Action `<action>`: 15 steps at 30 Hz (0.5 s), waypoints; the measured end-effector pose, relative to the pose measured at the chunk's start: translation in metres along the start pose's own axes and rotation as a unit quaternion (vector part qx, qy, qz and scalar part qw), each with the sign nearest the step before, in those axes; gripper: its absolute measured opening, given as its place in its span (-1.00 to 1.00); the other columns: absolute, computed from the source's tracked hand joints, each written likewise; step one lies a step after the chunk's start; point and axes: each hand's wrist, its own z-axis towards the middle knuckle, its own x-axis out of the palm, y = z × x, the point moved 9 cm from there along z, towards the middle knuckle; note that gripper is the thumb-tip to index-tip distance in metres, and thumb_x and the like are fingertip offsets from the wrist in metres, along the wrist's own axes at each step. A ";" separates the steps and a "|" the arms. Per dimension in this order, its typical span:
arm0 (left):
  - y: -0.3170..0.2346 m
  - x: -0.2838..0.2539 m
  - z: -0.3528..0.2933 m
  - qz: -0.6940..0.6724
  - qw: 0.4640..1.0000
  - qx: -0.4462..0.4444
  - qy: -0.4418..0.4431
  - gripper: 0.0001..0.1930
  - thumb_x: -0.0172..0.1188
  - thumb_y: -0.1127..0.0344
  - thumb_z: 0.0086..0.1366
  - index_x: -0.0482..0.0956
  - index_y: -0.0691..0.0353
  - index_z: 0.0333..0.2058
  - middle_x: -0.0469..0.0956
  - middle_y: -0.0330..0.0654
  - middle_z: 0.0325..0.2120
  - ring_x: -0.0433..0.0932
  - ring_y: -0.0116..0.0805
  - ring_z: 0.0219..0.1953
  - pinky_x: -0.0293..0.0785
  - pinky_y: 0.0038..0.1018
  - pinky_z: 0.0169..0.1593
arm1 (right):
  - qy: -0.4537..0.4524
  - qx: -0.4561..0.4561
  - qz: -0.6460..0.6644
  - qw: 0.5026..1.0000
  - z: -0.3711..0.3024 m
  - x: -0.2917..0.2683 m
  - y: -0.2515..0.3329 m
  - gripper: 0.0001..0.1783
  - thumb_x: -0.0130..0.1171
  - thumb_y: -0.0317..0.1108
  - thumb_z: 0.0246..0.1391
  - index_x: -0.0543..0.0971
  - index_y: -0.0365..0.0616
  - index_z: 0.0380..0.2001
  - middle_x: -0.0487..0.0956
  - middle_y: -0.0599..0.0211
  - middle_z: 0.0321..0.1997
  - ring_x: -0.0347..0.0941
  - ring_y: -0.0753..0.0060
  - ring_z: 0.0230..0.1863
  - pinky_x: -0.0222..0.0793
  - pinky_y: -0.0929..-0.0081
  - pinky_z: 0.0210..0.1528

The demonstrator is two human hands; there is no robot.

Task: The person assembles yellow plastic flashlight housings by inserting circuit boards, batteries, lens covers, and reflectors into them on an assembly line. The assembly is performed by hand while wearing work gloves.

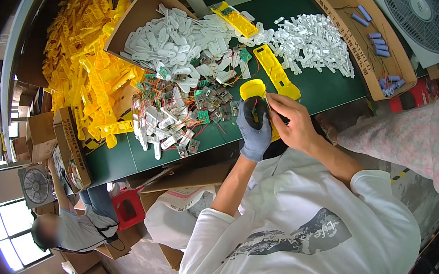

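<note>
Yellow case (253, 88) is up off the desk (332, 93), at the near edge approx. mid-desk, b/w both hands. L hand (255, 128), in a grey glove w/ dark finger parts, is wrapped round it; R hand (293, 121), bare, pinches at its R side w/ thumb + fingers. Can't tell if R hand also has a small part, as the fingers hide it.

Progress: this unit looks part-way, i.e. in work, not set down. How much is fitted inside can't be seen, as the glove covers most of it.

Just beyond the hands, to the R, a second case (277, 72) lies on the desk, hollow side up by the look of it; a third case (235, 20) lies farther off w/ a green bit at its far end, prob. a board, so maybe further on. No clearly closed-up unit can be made out.

Left to do, judging by stock: lots. Big heap of yellow parts (88, 60) far L; white covers (166, 38) spilling from a tipped box (124, 24); small white pcs (316, 41) far R; circuit boards (210, 98) w/ red wires, loose, just L of the hands. Cardboard tray (350, 32) at R has blue cylinders (379, 45), incl. a bunch at its near end, neither hand on them.
</note>
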 end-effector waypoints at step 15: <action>-0.041 -0.014 0.048 -0.319 0.932 -0.148 0.088 -0.26 -0.14 0.42 0.33 -0.38 -0.09 0.32 0.01 0.04 0.25 0.35 -0.25 0.08 0.36 -0.40 0.06 | 0.130 -0.017 -0.155 0.979 0.122 -0.033 0.002 -0.21 0.28 -0.17 -0.10 0.23 -0.13 0.20 0.55 -0.07 -0.17 0.48 -0.08 -0.13 0.36 0.18 -0.04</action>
